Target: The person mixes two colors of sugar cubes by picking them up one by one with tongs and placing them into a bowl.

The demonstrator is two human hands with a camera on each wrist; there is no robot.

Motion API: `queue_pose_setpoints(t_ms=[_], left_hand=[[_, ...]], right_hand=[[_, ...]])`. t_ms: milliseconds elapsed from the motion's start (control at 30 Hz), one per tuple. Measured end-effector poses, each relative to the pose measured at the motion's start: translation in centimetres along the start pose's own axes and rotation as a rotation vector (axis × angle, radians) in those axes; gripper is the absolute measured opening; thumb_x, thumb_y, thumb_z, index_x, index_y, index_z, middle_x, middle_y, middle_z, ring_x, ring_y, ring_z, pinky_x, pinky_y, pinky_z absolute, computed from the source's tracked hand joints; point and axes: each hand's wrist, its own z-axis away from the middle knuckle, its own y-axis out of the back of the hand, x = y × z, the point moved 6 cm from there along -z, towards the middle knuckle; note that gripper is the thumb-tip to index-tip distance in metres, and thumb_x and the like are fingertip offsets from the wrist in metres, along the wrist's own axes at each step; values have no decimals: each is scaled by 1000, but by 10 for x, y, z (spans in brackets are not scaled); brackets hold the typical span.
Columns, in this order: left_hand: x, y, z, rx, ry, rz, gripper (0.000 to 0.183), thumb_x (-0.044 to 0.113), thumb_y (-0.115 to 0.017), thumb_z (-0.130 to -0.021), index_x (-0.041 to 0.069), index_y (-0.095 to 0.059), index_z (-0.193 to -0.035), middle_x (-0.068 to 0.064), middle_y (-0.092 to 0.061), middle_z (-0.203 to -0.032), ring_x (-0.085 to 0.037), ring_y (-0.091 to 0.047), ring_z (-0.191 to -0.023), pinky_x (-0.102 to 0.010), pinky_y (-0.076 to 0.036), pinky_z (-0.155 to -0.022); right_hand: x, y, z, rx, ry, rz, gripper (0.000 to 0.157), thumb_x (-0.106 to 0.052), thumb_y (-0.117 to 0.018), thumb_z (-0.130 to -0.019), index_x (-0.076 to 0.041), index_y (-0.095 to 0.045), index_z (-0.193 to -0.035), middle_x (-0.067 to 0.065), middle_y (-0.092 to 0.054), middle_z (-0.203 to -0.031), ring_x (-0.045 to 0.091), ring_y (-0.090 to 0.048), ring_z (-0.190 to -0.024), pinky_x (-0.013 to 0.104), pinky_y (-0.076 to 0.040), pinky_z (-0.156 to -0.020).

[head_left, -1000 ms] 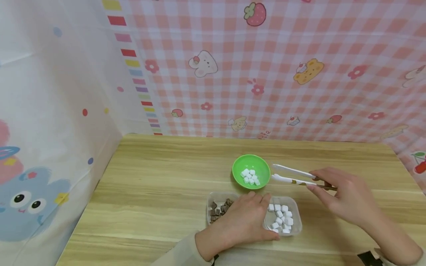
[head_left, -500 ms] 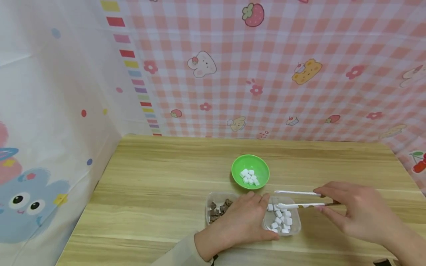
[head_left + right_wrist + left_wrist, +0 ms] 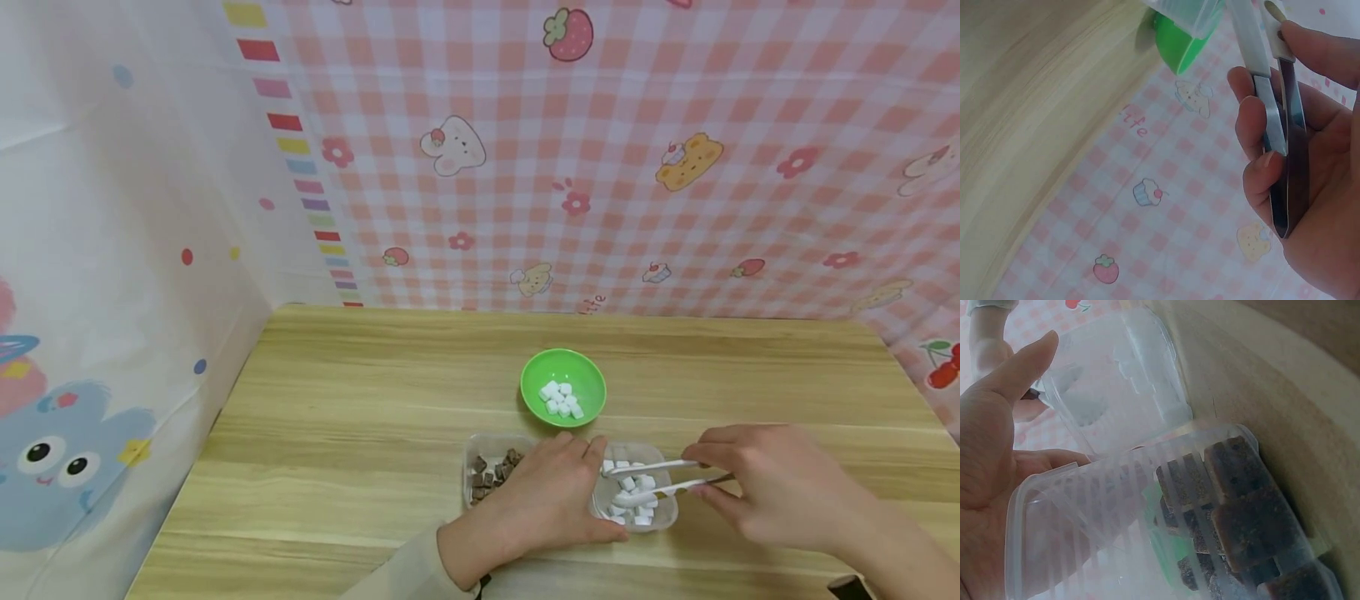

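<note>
My left hand (image 3: 543,500) lies across two clear plastic boxes set side by side, fingers over the far edge, thumb at the near rim of the right box (image 3: 672,504). White cubes (image 3: 647,506) fill part of that box. Dark brown cubes (image 3: 1254,528) sit in the left box (image 3: 468,467), partly hidden by the hand. My right hand (image 3: 780,492) grips metal tongs (image 3: 1292,137) with white ends, held apart low over the white cubes. Several more white cubes (image 3: 561,400) lie in a green bowl (image 3: 587,383) behind the boxes.
The wooden table (image 3: 360,417) extends around the boxes and bowl. Along its back edge hangs a pink checked cloth (image 3: 510,200) with cartoon prints. A white patterned cloth (image 3: 135,250) hangs at the left side.
My right hand has brought the tongs from beside the green bowl down and toward me, over the white cubes. The left hand and the boxes stay in place.
</note>
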Motion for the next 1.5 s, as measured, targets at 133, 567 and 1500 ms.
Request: queue_pose_setpoints(t_ms=[133,567,1500], left_hand=[[-1,0,0,-6,3,3,100,74,-76,-81,5,-52,-150,-1,-67,-126,-16,-58,-115,-32,-51,-104],[-2,1,0,-1,4,7,101,74,-75,-81,5,-53,-151,-3,-66,-130,-17,-58,-118,-32,-50,-105],[-2,0,0,-3,13,26,99,73,-76,-81,5,-53,-150,-3,-65,-133,-21,-57,-129,-36,-48,-110]], right_hand=[[-4,-4,-6,-53,-12,-1,29,-20,-94,-66,-17,-79,-91,-21,-63,-83,-11,-39,-63,17,-35,-47],[-12,-18,-20,-173,33,53,25,-19,-89,-64,-24,-67,-76,-22,-45,-69,-3,-34,-57,26,-36,-44],[-4,-4,-11,20,78,-28,18,-15,-90,-75,-14,-78,-88,-18,-63,-81,-8,-48,-65,19,-43,-51]])
